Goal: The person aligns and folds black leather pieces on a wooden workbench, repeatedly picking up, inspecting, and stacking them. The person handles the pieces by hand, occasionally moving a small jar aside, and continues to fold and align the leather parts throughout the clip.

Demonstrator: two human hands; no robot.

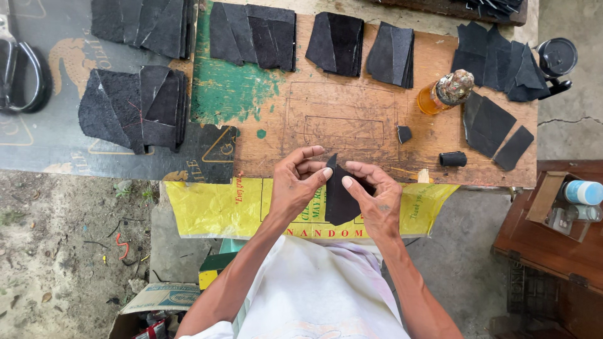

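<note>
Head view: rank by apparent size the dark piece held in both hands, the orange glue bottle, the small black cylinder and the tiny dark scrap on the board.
1. Dark piece, held by left hand and right hand; nearer the camera, so partly flattered.
2. Orange glue bottle.
3. Small black cylinder.
4. Tiny dark scrap; close to the cylinder, so this order is unsure.

Just below my fingers I see a yellow plastic sack sheet (213, 207) with red and dark print, hanging over the bench edge. Up and left of my fingers lies a dark grey printed sheet (44, 135) bearing tan emblems and triangles. Far below my fingers to the left sits an open brown cardboard box (160, 300). Right of my fingers stands a white bottle with a blue label (583, 192).
</note>
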